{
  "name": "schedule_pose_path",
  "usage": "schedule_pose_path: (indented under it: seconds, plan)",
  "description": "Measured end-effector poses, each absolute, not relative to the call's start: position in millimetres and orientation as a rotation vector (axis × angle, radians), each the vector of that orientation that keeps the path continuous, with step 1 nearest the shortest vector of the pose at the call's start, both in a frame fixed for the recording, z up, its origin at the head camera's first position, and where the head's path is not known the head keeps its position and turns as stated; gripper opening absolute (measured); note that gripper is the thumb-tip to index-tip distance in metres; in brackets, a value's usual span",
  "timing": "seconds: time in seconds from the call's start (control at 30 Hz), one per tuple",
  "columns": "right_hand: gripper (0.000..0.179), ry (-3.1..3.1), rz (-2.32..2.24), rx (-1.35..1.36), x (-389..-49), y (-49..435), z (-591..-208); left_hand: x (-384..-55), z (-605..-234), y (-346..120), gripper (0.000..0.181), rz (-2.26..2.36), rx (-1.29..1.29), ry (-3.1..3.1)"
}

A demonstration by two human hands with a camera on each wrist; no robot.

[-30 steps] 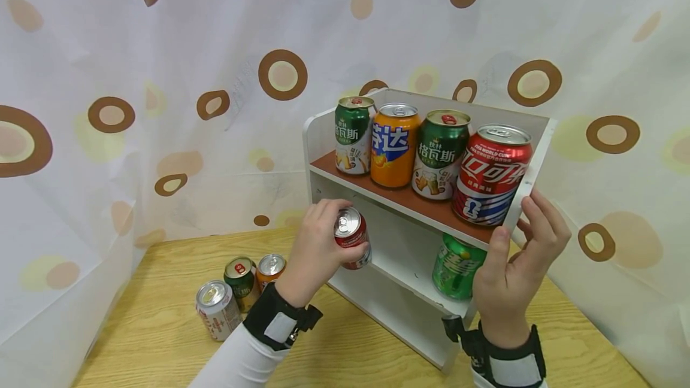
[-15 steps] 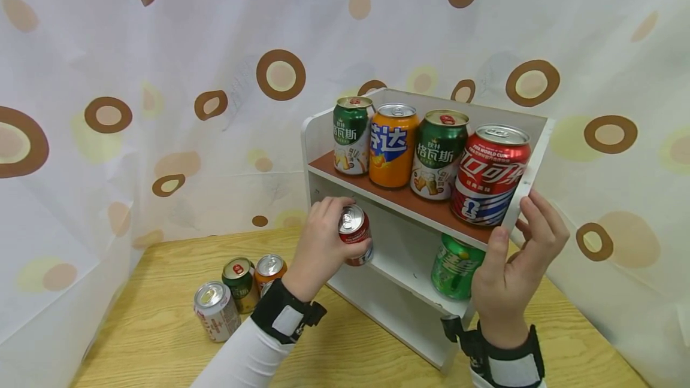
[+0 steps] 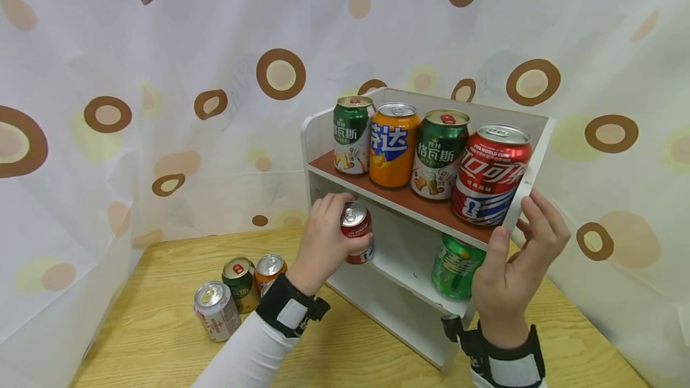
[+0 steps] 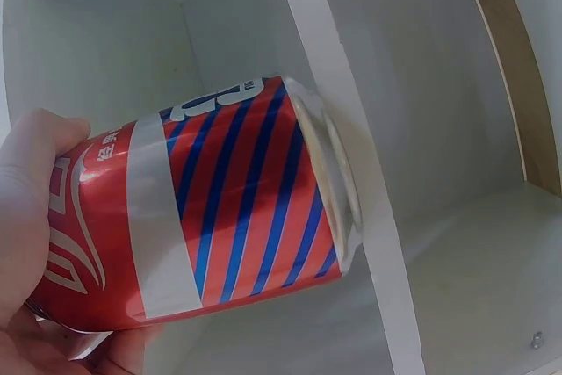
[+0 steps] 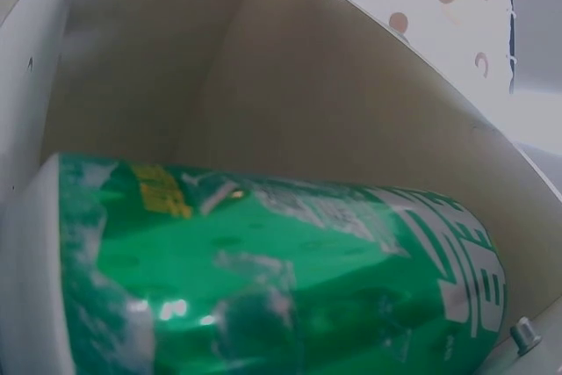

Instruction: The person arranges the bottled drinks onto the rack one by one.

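My left hand [image 3: 322, 241] grips a red cola can [image 3: 356, 220] around its side, at the front of the white shelf's middle level. The left wrist view shows the can's striped lower half [image 4: 246, 191], its base close to the shelf board's front edge [image 4: 347, 120]; whether they touch I cannot tell. My right hand [image 3: 512, 271] touches the front edge of the shelf's right side panel [image 3: 530, 166] with thumb and fingertips. Just inside that panel stands a green soda can [image 3: 457, 268], large in the right wrist view.
Along the brown top shelf [image 3: 396, 199] stand two green kvass cans [image 3: 350, 142], an orange soda can [image 3: 393, 148] and another red cola can [image 3: 490, 175]. Left on the wooden table [image 3: 162, 316] are a whitish can [image 3: 217, 311], a green-gold can [image 3: 240, 285] and an orange can [image 3: 269, 268].
My left hand has carried the red cola can slightly right and up, closer in at the middle level. The right hand stays at the side panel.
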State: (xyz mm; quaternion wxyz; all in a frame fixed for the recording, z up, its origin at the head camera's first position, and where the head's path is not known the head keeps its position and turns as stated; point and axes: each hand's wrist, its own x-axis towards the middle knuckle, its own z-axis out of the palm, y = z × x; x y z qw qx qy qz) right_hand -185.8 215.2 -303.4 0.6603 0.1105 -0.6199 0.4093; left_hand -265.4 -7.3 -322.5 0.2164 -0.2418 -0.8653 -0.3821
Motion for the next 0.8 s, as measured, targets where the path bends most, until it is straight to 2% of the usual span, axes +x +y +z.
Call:
schedule_pose_path:
  seconds: [0.8]
  plan:
    - [0.031, -1.402, 0.921, 0.246, -187, 216, -305, -277, -325, 5, 0.065, -1.000, -0.623, -2.446]
